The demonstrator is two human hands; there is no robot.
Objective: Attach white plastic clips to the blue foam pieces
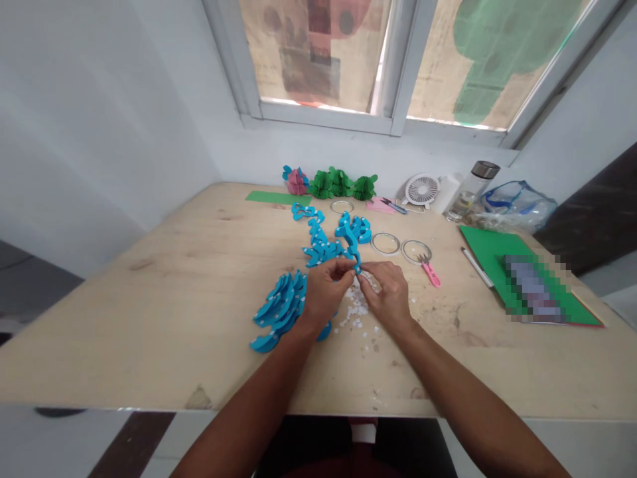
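Observation:
My left hand (326, 289) and my right hand (388, 292) meet over the middle of the table, both with fingers pinched on a curved blue paper piece (352, 247) dotted with white squares. The fingertips cover its lower end. Left of my left wrist lies a stack of similar blue curved pieces (281, 305), partly hidden by the forearm. More blue pieces (323, 249) form a loose chain beyond my left hand, and others (361, 228) lie behind the held one. Tiny white squares (358, 309) are scattered on the tabletop under and between my hands.
Silver rings (385, 243) and pink-handled snips (430, 272) lie to the right. Green paper figures (340, 183), a pink one (296, 181), a white fan (422, 191) and a bottle (472, 190) stand along the wall. Green sheets (490, 245) and a white pen (476, 267) are far right.

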